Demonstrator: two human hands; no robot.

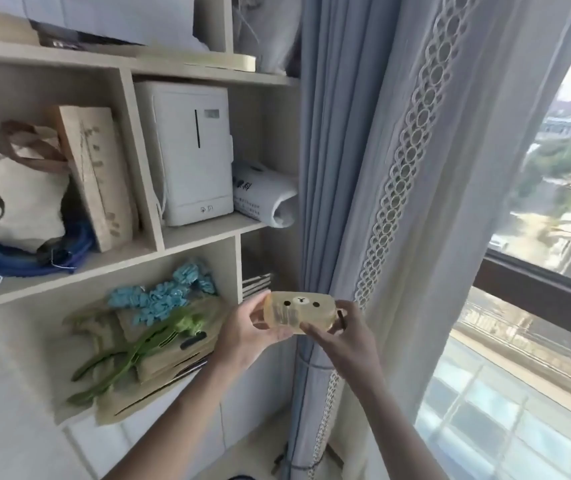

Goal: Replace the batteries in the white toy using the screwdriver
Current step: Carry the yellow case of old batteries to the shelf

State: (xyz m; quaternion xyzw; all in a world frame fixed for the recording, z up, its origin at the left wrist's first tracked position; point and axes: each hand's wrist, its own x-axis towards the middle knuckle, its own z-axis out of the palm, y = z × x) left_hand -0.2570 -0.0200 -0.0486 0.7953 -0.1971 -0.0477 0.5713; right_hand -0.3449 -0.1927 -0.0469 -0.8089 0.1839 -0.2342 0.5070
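Two hands up by the shelf unit and curtain: left hand and right hand pinch a yellowish translucent case with a bear face; contents blurred, no white toy identifiable.

I can read no full word or number anywhere. The small translucent case bears a printed bear face: two dots and a muzzle mark. The white appliance carries two small symbols near its base, illegible to me. The rolled white bag shows dark printed characters, too blurred to read.
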